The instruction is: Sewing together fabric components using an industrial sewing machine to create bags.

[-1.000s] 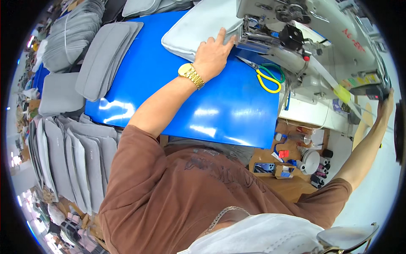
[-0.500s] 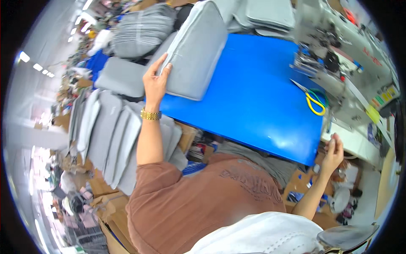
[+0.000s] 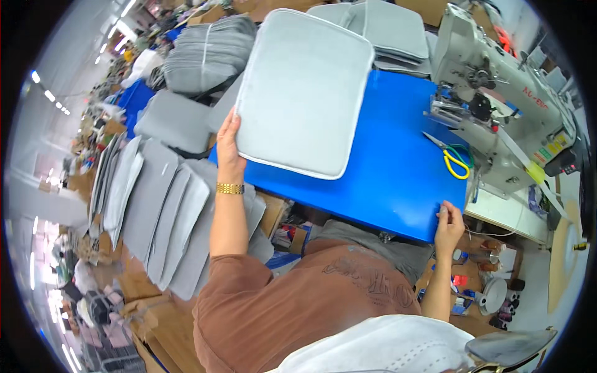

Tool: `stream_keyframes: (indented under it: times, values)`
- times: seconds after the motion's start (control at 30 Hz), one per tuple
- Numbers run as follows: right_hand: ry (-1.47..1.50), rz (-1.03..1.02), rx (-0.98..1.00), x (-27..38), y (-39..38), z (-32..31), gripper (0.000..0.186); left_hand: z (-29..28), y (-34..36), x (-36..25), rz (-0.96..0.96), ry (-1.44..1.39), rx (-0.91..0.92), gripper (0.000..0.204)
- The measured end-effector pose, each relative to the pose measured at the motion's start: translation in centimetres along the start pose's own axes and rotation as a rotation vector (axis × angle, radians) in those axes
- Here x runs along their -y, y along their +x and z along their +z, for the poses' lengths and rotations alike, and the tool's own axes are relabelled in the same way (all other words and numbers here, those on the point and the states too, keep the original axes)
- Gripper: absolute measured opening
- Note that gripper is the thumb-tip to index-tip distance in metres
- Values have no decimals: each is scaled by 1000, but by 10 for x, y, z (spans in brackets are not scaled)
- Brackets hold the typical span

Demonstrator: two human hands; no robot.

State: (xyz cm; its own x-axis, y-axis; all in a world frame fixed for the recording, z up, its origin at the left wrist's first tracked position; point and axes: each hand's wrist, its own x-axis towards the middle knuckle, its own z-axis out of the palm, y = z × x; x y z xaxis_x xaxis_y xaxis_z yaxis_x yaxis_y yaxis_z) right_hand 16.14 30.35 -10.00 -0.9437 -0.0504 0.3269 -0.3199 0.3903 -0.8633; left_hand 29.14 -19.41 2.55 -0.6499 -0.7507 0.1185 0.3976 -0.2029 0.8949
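Observation:
A grey seat cushion (image 3: 305, 93) with pale piped edges and rounded corners is raised above the blue tabletop, its broad face toward me. My left hand (image 3: 230, 146) grips it by the lower left edge, the fingers partly behind it. At the front right corner of the blue table (image 3: 398, 168) is my right hand (image 3: 449, 227), fingers curled in with the thumb against them; whatever they may hold is too small to make out. Scissors (image 3: 456, 163) with yellow and green handles lie on the table near its right edge, beyond my right hand.
An industrial sewing machine (image 3: 497, 93) stands at the right. More grey cushions (image 3: 398, 28) are piled at the back, and a tied bundle of grey pieces (image 3: 208, 56) sits at the far left. Grey panels (image 3: 155, 199) hang in overlapping layers left of the table.
The cushion has turned from a tilted, edge-on position to show its broad face, and shifted right. My right hand has moved left to the table corner, its fingers curled.

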Motion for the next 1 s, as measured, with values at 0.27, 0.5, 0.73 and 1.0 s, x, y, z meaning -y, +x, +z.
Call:
stream_keyframes:
  times: [0.27, 0.5, 0.73, 1.0]
  values:
    - [-253, -91, 50, 18, 9, 9, 13, 89, 198, -24, -18, -143, 12, 38]
    - [-281, -38, 57, 18, 12, 15, 11, 138, 326, 90, 326, 315, -188, 38]
    - [-295, 11, 78, 18, 12, 14, 12, 120, 154, 271, -33, 598, 180, 45]
    - [-208, 3, 23, 1, 1, 17, 17, 101, -21, 236, 240, 786, 401, 37]
